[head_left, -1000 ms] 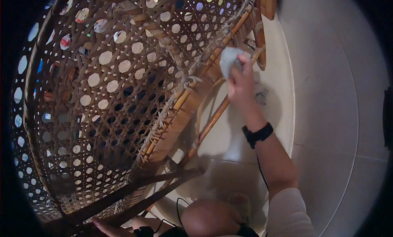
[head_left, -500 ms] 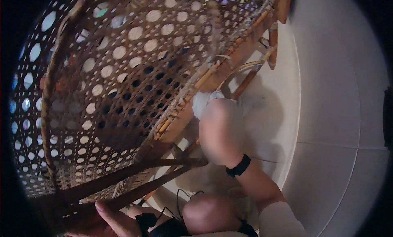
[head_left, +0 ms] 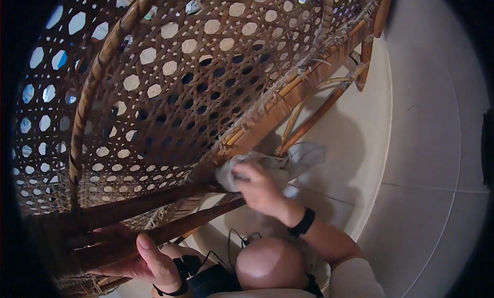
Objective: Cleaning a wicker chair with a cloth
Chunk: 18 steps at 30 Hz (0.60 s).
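A large rattan chair [head_left: 200,113] with open woven cane fills the left and middle of the view. My right hand [head_left: 262,192] is closed on a crumpled whitish cloth [head_left: 306,159], pressing it against the chair's wooden edge near where a dark wooden bar [head_left: 170,231] meets it. Part of the cloth hangs loose to the right of my fingers. At lower left, my left hand [head_left: 154,264] grips that bar, thumb in front and fingers passing behind it. The bar hides part of those fingers.
A wrapped cane pole [head_left: 98,77] runs up the woven part. Thin rattan legs and braces [head_left: 319,115] stand on the pale floor at right. Large tiles [head_left: 427,143] lie beyond a curved edge. My bent knee [head_left: 270,262] is at the bottom, with thin black cables [head_left: 231,244] beside it.
My right hand has moved down and left along the chair's edge with the cloth. The chair appears shifted slightly right in view. My left hand stays at the bar.
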Each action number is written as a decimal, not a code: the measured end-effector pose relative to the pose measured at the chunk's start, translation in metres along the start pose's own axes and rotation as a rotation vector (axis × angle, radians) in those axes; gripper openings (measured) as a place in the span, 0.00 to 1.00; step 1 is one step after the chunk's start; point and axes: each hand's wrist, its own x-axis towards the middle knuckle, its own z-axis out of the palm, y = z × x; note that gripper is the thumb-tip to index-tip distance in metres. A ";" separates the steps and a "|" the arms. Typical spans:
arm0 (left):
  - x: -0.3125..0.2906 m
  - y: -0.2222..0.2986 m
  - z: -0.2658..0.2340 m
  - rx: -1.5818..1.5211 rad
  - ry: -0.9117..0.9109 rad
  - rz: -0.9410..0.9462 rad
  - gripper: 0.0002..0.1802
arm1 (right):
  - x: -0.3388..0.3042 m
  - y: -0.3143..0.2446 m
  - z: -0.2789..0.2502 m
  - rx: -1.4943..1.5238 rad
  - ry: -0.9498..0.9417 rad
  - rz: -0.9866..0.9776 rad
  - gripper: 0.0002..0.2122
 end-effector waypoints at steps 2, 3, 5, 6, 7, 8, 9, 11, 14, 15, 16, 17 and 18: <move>-0.002 0.000 0.001 0.017 0.005 -0.055 0.45 | -0.009 0.021 -0.012 0.484 0.165 0.146 0.17; -0.003 0.000 0.001 0.039 0.012 -0.102 0.49 | -0.010 0.024 -0.032 0.541 0.148 0.230 0.19; -0.003 -0.002 -0.002 0.048 0.017 -0.102 0.49 | -0.010 0.026 -0.052 0.956 0.165 0.304 0.21; -0.002 -0.003 -0.003 0.054 0.022 -0.100 0.49 | -0.008 0.024 -0.057 1.370 0.181 0.372 0.23; -0.001 -0.004 -0.005 0.057 0.024 -0.101 0.49 | -0.005 0.022 -0.059 1.371 0.177 0.373 0.23; -0.001 -0.004 -0.004 0.044 0.004 -0.046 0.46 | -0.003 0.020 -0.063 1.129 0.283 0.434 0.25; -0.001 -0.005 -0.005 0.033 -0.015 0.010 0.42 | 0.000 0.020 -0.064 0.884 0.379 0.487 0.28; -0.009 -0.012 -0.007 -0.012 -0.038 0.006 0.42 | 0.009 0.030 -0.052 0.831 0.573 0.522 0.27; -0.011 -0.014 -0.012 -0.038 -0.062 0.016 0.41 | 0.025 0.020 -0.035 -0.417 0.428 0.142 0.16; -0.009 -0.013 -0.012 -0.033 -0.062 0.030 0.41 | 0.026 0.012 -0.028 -0.405 0.426 0.138 0.16; -0.007 -0.012 -0.011 -0.029 -0.062 0.045 0.41 | 0.023 0.002 -0.020 -0.380 0.339 0.142 0.15; -0.005 -0.013 -0.011 -0.021 -0.063 0.058 0.41 | 0.019 -0.006 -0.009 -0.352 0.249 0.145 0.14; -0.004 -0.014 -0.009 -0.019 -0.067 0.070 0.41 | 0.012 -0.006 0.006 -0.363 0.218 0.126 0.12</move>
